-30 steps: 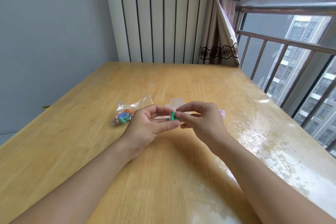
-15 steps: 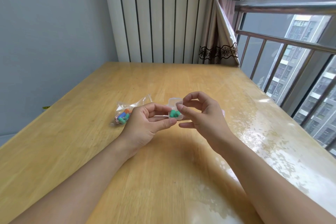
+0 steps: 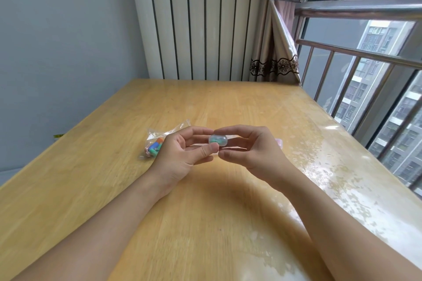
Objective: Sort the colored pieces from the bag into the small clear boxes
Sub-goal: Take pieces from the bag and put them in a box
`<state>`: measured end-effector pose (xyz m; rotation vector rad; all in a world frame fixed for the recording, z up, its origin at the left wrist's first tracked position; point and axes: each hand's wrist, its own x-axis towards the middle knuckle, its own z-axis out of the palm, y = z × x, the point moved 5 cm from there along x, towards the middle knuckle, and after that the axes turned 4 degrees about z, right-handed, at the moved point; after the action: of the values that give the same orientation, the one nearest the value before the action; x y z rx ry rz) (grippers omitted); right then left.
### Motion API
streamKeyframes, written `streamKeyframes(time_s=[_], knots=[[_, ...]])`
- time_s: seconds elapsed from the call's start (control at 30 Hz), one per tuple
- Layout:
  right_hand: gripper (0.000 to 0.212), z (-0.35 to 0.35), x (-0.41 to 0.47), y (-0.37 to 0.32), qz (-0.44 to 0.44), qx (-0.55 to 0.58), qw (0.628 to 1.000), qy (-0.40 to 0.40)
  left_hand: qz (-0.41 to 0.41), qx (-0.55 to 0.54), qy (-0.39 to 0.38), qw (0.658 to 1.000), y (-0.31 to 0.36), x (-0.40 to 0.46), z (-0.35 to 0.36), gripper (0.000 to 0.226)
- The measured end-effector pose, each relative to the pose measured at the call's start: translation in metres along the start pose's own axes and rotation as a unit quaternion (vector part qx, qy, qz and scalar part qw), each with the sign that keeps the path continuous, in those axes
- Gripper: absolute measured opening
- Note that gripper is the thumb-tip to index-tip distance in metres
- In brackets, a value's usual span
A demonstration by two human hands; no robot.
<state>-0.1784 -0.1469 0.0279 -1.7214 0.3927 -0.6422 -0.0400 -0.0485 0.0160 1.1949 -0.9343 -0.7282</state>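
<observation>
A broad wooden table (image 3: pixel 205 223) fills the room's corner, its window-side edge shining under the daylight, and both bare forearms reach out across it. The left hand (image 3: pixel 180 155) sits palm up, fingers curled, thumb and forefinger closing on the near end of a small clear box (image 3: pixel 218 140). The right hand (image 3: pixel 253 150) meets it from the other side, fingertips (image 3: pixel 219 132) arched over the top and thumb tucked beneath, so the box is pinched between both hands and held just above the tabletop. Inside it, green pieces (image 3: pixel 215 140) show through the plastic. Its lid looks folded down, though whether it has snapped fully closed I cannot tell. Just beyond the left hand's knuckles lies the crinkled clear bag (image 3: pixel 159 141) on the wood, with orange, blue, green and pink pieces bunched at its near end. Behind the right hand's knuckles a pale pink thing (image 3: pixel 279 142) peeks out, mostly hidden.
</observation>
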Motion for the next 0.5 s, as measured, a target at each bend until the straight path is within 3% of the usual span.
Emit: streamKeyframes(time_s=[0.13,0.27,0.5], knots=[[0.016,0.0011,-0.0017,-0.0045,-0.078,-0.129,0.986,0.067,0.012,0.01,0.002,1.0,-0.0016,0.0006,0.0003,0.031],[0.016,0.0,-0.0021,-0.005,-0.117,-0.182,0.971,0.097,0.062,0.059,0.002,0.996,0.0029,0.0003,0.0005,0.029],[0.015,-0.0002,0.0011,0.0011,-0.074,-0.193,0.977,0.059,0.07,0.097,0.013,0.993,-0.0039,0.0014,0.0003,0.022]])
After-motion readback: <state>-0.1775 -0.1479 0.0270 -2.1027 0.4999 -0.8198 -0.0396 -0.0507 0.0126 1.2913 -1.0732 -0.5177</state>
